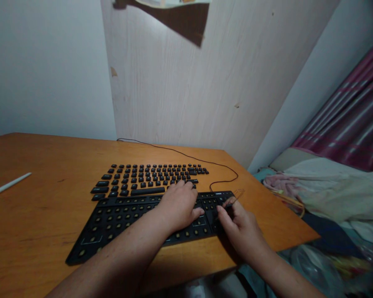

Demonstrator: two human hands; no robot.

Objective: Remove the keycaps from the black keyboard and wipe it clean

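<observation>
A black keyboard base (124, 211) with its keycaps off lies at a slant near the table's front edge, bare key stems showing. Loose black keycaps (147, 191) are laid out in rows just behind it. My left hand (182, 205) rests palm down across the keyboard, fingers stretched toward the nearest keycaps and thumb out to the side; the fingertips cover a few of them. At the keyboard's right end, my right hand (236, 219) pinches what looks like a wire keycap puller (238, 193), its thin loops sticking up. Whatever lies under that hand is hidden.
A thin black cable (186, 155) curls from the keyboard's back edge toward the wall. On the far left of the wooden table (49, 231) is a white stylus-like stick (9, 185). Beyond the right edge are a bed with rumpled cloth (323, 186) and a striped curtain (348, 116).
</observation>
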